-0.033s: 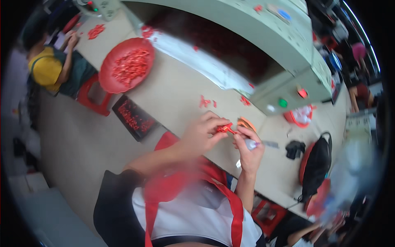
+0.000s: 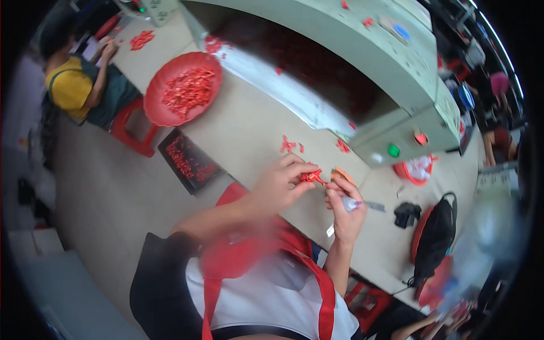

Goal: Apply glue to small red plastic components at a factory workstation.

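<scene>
In front of my body, my left hand [image 2: 283,180] pinches a small red plastic-looking piece with yellow patches [image 2: 310,176] between thumb and fingertips. Close against its right end are the fingertips of my right hand [image 2: 347,212], curled round a slim whitish tube with a purple end [image 2: 349,204], perhaps a small bottle or pen. Whatever lies between the right fingertips is too small to make out. An orange item [image 2: 343,175] sits just behind my right fingers. Loose red pieces [image 2: 288,144] lie on the table beyond my hands.
A grey-green machine [image 2: 405,122] with a dark opening and a white belt [image 2: 272,90] spans the back. At left are a red basin [image 2: 150,99] of red pieces, a dark tray [image 2: 198,184] and a seated person in yellow. A black bag [image 2: 436,238] and red basket [image 2: 403,170] stand right.
The surroundings have shifted slightly to the right and down in the view. Both hands keep their hold, almost in place.
</scene>
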`<control>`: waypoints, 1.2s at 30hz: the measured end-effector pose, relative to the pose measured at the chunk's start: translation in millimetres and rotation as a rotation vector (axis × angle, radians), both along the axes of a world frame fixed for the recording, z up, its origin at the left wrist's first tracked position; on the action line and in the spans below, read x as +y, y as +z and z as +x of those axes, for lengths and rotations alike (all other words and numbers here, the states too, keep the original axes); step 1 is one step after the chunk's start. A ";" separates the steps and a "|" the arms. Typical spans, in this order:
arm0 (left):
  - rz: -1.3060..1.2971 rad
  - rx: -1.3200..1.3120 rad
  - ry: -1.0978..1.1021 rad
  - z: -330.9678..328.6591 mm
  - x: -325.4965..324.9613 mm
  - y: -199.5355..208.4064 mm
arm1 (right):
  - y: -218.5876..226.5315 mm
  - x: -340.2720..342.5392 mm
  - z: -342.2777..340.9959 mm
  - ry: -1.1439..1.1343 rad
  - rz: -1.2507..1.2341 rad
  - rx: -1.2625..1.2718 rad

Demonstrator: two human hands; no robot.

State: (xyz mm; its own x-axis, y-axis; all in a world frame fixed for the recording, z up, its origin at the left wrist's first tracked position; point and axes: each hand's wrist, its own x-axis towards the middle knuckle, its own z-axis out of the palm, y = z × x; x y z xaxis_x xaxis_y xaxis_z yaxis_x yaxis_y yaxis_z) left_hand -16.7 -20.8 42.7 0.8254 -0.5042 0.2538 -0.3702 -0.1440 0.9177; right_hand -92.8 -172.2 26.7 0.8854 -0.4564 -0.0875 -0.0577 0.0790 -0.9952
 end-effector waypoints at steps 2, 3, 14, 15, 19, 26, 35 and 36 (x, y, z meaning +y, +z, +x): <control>0.056 -0.168 0.227 29.8 20.0 -15.0 | -2.2 -5.1 -2.8 -0.069 0.009 0.054; 0.086 -0.245 0.332 50.9 33.9 -24.7 | -11.3 -8.9 -1.5 -0.082 -0.046 0.051; 0.787 -0.580 0.977 195.2 157.9 -41.2 | -44.3 -24.7 1.5 -0.089 -1.058 0.345; 0.715 -0.632 0.944 199.6 138.0 -38.2 | -40.3 -30.3 -2.0 -0.123 -1.056 0.399; 0.463 -0.475 0.535 212.6 44.1 -33.5 | -27.7 -42.1 -11.6 -0.233 -1.072 0.443; 0.661 -0.653 0.387 258.3 -78.9 -100.6 | -2.0 -33.1 -21.5 -0.206 -0.945 0.189; 0.145 -0.310 0.465 240.7 -73.7 -94.9 | -6.8 -28.1 -26.2 -0.169 -0.752 0.021; -0.108 -0.080 0.423 210.5 -58.4 -68.4 | 6.7 -16.9 -24.4 -0.172 -0.602 0.070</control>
